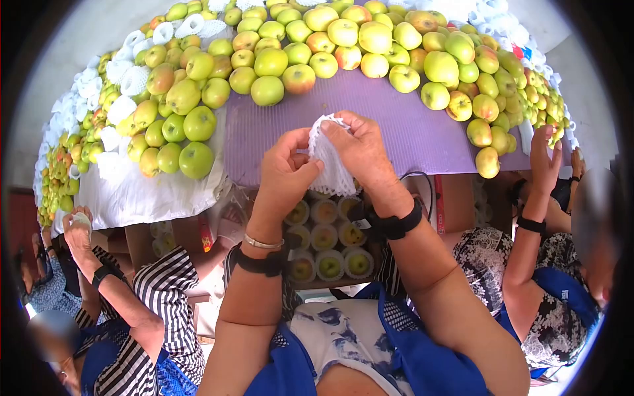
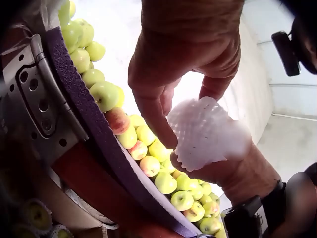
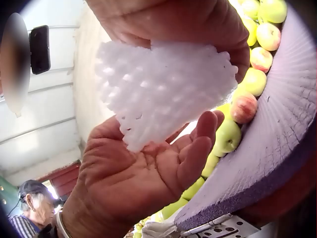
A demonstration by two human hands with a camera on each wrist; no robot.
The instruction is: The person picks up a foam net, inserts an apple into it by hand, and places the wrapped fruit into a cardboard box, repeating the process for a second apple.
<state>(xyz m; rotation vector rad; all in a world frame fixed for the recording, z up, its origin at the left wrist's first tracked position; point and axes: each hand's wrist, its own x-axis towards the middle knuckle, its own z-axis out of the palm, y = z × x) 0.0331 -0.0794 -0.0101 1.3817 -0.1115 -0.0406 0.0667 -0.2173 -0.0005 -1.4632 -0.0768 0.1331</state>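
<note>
A white foam net hangs between the two hands above the near edge of the purple ribbed mat. The right hand grips its upper edge, thumb on the front. At its other side the left hand holds the net with bent fingers and thumb. In the left wrist view the net looks flattened, between the left hand and the right hand. The right wrist view shows the net covering part of the right hand, with the left palm turned up below.
Green and reddish apples are heaped along the mat's far side and on a white cloth at left. More foam nets lie among them. Below the mat edge stands a box of netted apples. People work at both sides.
</note>
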